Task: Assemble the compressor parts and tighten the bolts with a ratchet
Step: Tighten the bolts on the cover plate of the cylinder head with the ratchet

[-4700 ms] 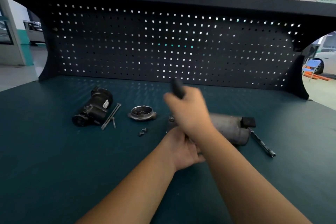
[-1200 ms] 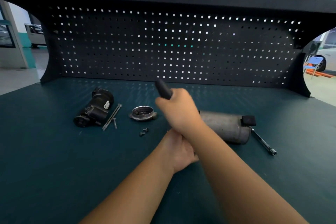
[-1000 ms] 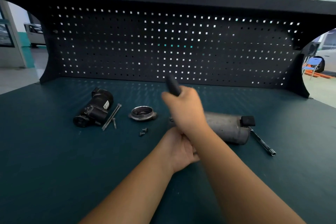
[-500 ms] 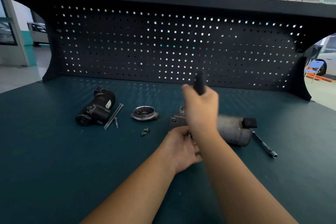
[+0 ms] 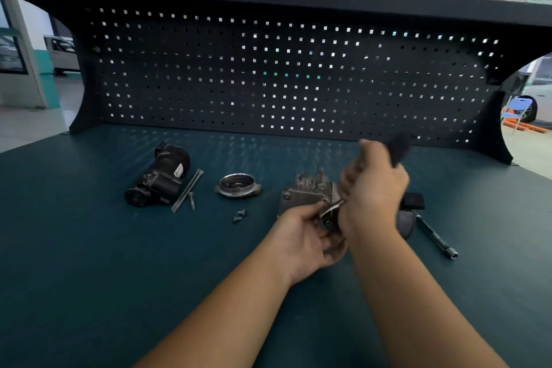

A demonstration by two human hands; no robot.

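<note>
Centrally, grey finned compressor (image 5: 307, 193) lies sideways; ratchet (image 5: 398, 148) handle black, blurred.

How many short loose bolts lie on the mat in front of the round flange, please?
2. One short bolt lies just in front of the round flange, the other beside it, nearer the camera. Others could be hidden under the left hand and right hand.

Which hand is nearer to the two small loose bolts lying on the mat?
Left. The left hand, holding the compressor body, is just right of the bolts; the right hand, gripping the ratchet handle, is farther right, beyond the left.
</note>
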